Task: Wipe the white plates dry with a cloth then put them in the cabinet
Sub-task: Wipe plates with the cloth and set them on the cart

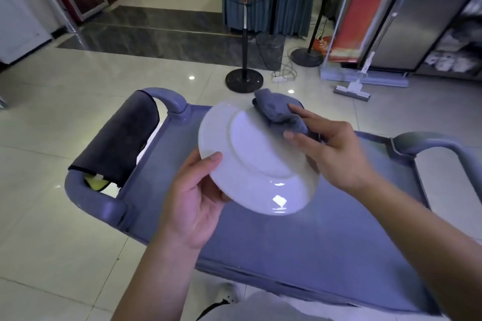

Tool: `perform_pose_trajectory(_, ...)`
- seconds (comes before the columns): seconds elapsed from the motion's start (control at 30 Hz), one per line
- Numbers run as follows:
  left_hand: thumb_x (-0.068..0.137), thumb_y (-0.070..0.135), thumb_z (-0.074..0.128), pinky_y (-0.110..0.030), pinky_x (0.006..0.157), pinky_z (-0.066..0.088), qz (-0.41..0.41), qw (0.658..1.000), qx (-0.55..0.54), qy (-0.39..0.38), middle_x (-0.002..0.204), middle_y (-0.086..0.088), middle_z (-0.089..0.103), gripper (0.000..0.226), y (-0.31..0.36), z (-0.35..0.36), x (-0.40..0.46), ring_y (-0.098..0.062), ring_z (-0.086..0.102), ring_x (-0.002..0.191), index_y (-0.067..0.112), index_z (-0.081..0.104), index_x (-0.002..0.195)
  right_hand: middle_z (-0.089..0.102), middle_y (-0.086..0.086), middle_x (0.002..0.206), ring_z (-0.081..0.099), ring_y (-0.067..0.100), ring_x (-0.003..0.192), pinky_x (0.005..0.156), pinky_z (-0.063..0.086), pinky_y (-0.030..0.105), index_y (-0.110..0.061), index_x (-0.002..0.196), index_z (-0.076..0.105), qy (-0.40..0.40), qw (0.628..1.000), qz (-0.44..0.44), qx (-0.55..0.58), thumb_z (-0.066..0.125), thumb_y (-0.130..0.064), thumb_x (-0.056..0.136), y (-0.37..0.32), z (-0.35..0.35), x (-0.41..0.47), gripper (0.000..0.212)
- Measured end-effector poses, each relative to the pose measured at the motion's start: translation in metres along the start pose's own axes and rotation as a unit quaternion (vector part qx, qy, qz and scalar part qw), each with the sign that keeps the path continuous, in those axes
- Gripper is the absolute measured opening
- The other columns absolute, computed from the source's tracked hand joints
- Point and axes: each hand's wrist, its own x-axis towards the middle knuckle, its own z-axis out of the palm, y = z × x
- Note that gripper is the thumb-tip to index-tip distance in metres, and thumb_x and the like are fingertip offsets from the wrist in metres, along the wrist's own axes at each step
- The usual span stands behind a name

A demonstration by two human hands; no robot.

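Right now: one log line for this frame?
phase: wiping | left hand: holds white plate underside-up | right hand: presses grey cloth on rim

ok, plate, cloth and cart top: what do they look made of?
Plate: likely glazed ceramic; glossy white with sharp light reflections and a raised foot ring. Cloth: soft grey fabric, maybe microfibre; matte, bunched in folds. Cart top: probably moulded plastic; smooth blue-grey with a dull sheen and rounded handles.
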Motion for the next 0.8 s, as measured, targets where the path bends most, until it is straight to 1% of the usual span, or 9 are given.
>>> perform_pose_trajectory(0.1, 0.084, 0.013, 0.060, -0.029, 0.069, 0.060, 0.023, 1.000, -0.010, 0.005, 0.109, -0.004, 0.074, 0.031, 0.000, -0.006, 0.014, -0.017, 0.071, 0.097, 0.016, 0.074, 0.111, 0.073, -0.013, 0.107, 0.052, -0.013, 0.117, 0.085, 0.042, 0.015, -0.008, 0.079, 0.075, 0.101, 0.992, 0.054, 0.058, 0.071, -0.011, 0.092, 0.012, 0.025, -0.011, 0.014)
perform_pose_trajectory(0.23, 0.083, 0.012, 0.063, -0.036, 0.070, 0.061, 0.026, 0.999, 0.032, 0.003, 0.108, -0.005, 0.074, 0.030, -0.008, -0.008, 0.029, -0.019, 0.070, 0.096, 0.019, 0.074, 0.110, 0.059, -0.016, 0.089, 0.049, 0.000, 0.079, 0.067, 0.042, 0.017, -0.023, 0.088, 0.077, 0.201, 0.966, 0.104, 0.126, 0.064, -0.015, 0.098, 0.018, 0.074, -0.042, 0.018)
perform_pose_trajectory(0.3, 0.081, 0.012, 0.065, -0.038, 0.069, 0.059, 0.028, 0.998, 0.052, 0.005, 0.104, -0.005, 0.073, 0.029, -0.010, -0.012, 0.035, -0.020, 0.070, 0.091, 0.020, 0.075, 0.107, 0.054, -0.016, 0.100, 0.047, 0.005, 0.091, 0.070, 0.040, 0.021, -0.022, 0.100, 0.076, 0.195, 0.966, 0.131, 0.103, 0.064, -0.027, 0.096, 0.014, 0.092, -0.058, 0.014)
perform_pose_trajectory(0.37, 0.081, 0.014, 0.066, -0.039, 0.068, 0.057, 0.020, 0.998, 0.056, 0.008, 0.106, -0.007, 0.072, 0.031, -0.011, -0.016, 0.041, -0.023, 0.068, 0.092, 0.020, 0.075, 0.110, 0.061, -0.019, 0.125, 0.054, 0.002, 0.121, 0.088, 0.044, 0.016, -0.026, 0.111, 0.077, 0.188, 0.966, 0.151, 0.091, 0.065, -0.025, 0.097, 0.009, 0.100, -0.068, 0.018)
perform_pose_trajectory(0.47, 0.084, 0.009, 0.070, -0.033, 0.062, 0.057, 0.009, 0.999, 0.031, 0.024, 0.106, -0.008, 0.073, 0.038, -0.015, -0.020, 0.050, -0.023, 0.068, 0.091, 0.012, 0.069, 0.122, 0.057, -0.021, 0.141, 0.036, -0.005, 0.142, 0.110, 0.035, 0.022, -0.039, 0.113, 0.075, 0.134, 0.977, 0.141, 0.083, 0.068, -0.028, 0.091, -0.008, 0.103, -0.081, 0.026)
perform_pose_trajectory(0.57, 0.091, 0.008, 0.061, -0.025, 0.065, 0.055, -0.001, 0.999, 0.008, 0.037, 0.097, -0.001, 0.075, 0.032, -0.016, -0.024, 0.057, -0.016, 0.068, 0.084, 0.014, 0.068, 0.121, 0.059, -0.028, 0.135, 0.039, -0.008, 0.138, 0.112, 0.032, 0.023, -0.043, 0.115, 0.074, 0.040, 0.988, 0.149, 0.009, 0.066, -0.034, 0.085, -0.013, 0.096, -0.090, 0.032)
perform_pose_trajectory(0.67, 0.086, 0.012, 0.066, -0.030, 0.066, 0.056, -0.012, 0.999, -0.008, 0.042, 0.106, -0.003, 0.074, 0.038, -0.015, -0.033, 0.059, -0.020, 0.068, 0.092, 0.018, 0.068, 0.124, 0.070, -0.017, 0.110, 0.059, 0.000, 0.108, 0.100, 0.042, 0.024, -0.016, 0.109, 0.077, 0.012, 0.979, 0.197, 0.041, 0.071, -0.037, 0.086, -0.012, 0.076, -0.098, 0.032)
perform_pose_trajectory(0.73, 0.085, 0.009, 0.069, -0.040, 0.076, 0.057, -0.018, 0.999, -0.014, 0.029, 0.115, -0.004, 0.072, 0.042, -0.014, -0.039, 0.057, -0.022, 0.068, 0.100, 0.021, 0.069, 0.125, 0.075, -0.002, 0.106, 0.070, 0.014, 0.103, 0.095, 0.052, 0.035, -0.009, 0.102, 0.078, 0.077, 0.961, 0.252, 0.082, 0.073, -0.034, 0.084, -0.012, 0.066, -0.099, 0.031)
perform_pose_trajectory(0.8, 0.084, 0.011, 0.066, -0.047, 0.085, 0.057, -0.023, 0.999, -0.023, 0.027, 0.117, -0.002, 0.072, 0.039, -0.014, -0.042, 0.054, -0.020, 0.068, 0.104, 0.025, 0.071, 0.121, 0.077, 0.009, 0.104, 0.073, 0.024, 0.101, 0.087, 0.058, 0.045, -0.017, 0.096, 0.081, 0.174, 0.925, 0.316, 0.117, 0.067, -0.024, 0.084, -0.014, 0.058, -0.098, 0.020)
